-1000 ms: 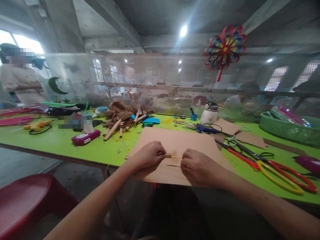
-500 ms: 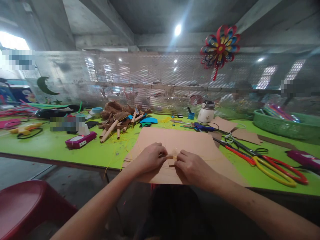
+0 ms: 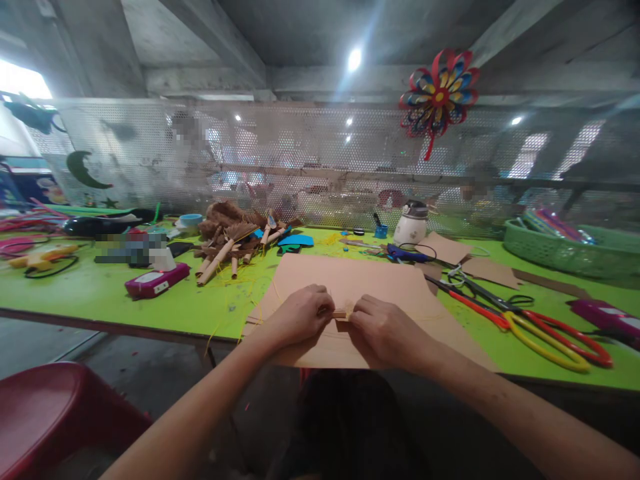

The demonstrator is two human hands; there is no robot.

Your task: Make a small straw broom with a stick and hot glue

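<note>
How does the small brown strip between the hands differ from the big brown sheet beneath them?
Size: the strip is short and narrow, while the sheet is far longer and broader.
Support: the strip is pinched in the left hand, while the sheet lies spread on the green table.
Shade: the strip looks somewhat darker than the sheet.
Shared: both are brownish.

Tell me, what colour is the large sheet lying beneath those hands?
The large sheet is light tan; the head view shows it best.

Streaky glare from ceiling lamp (image 3: 355, 59)
</note>
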